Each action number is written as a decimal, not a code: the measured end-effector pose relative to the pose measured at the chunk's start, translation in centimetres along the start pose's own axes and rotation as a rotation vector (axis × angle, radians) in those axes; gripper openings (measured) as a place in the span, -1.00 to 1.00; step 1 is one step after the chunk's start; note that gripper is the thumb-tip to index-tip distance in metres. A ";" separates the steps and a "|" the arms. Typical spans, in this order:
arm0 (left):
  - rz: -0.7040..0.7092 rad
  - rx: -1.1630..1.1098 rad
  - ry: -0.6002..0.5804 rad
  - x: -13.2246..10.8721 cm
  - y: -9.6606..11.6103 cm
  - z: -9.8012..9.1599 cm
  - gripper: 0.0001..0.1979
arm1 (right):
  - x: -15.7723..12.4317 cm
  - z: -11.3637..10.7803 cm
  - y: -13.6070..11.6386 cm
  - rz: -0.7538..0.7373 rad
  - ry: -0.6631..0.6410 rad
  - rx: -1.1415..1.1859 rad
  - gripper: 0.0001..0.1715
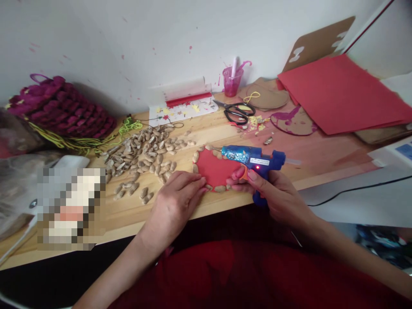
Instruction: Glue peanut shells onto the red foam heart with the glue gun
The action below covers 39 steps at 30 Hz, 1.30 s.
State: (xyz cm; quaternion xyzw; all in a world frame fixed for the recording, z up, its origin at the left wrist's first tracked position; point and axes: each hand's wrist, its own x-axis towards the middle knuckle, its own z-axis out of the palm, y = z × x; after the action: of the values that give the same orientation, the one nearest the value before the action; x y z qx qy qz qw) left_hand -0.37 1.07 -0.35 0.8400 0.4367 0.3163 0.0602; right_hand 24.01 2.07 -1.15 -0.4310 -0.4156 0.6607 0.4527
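Red card piece [214,169] flat on wooden table [128,223], close to near edge, between the two hands; peanuts [220,189] line much of its rim. Right hand [273,189] grips blue glue gun [265,161] by the handle, fingers at orange trigger [245,172], small red light lit on the body. Nozzle points left, over the card's far rim, near peanuts there; contact unclear. Left hand [178,197] palm down, fingers drawn together, fingertips at card's left near edge; cannot tell if it pinches anything. Loose peanut pile [148,148] left of card, a few strays nearer the front. Black-handled scissors [236,115] beyond card, pink cup [232,83] behind them by the wall, brown card pieces [267,98] to its right. Large red sheets [347,94] far right. Purple woven-looking object [64,109] far left, lying tilted, yellow-green cords [77,145] beside it.
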 end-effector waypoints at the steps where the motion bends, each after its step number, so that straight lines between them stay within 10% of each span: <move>1: 0.001 0.000 0.002 0.0 0.0 0.0 -0.83 | 0.0 0.0 0.0 0.000 0.004 -0.002 -0.74; 39: -0.061 0.061 0.031 0.1 0.9 0.9 -0.88 | -0.1 0.3 -0.4 -0.001 0.027 -0.019 -0.74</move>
State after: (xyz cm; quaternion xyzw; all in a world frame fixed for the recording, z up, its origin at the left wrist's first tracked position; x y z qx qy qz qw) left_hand 0.80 0.80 -0.69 0.8228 0.4724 0.3139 0.0375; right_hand 23.87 2.03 -0.73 -0.4441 -0.4160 0.6505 0.4546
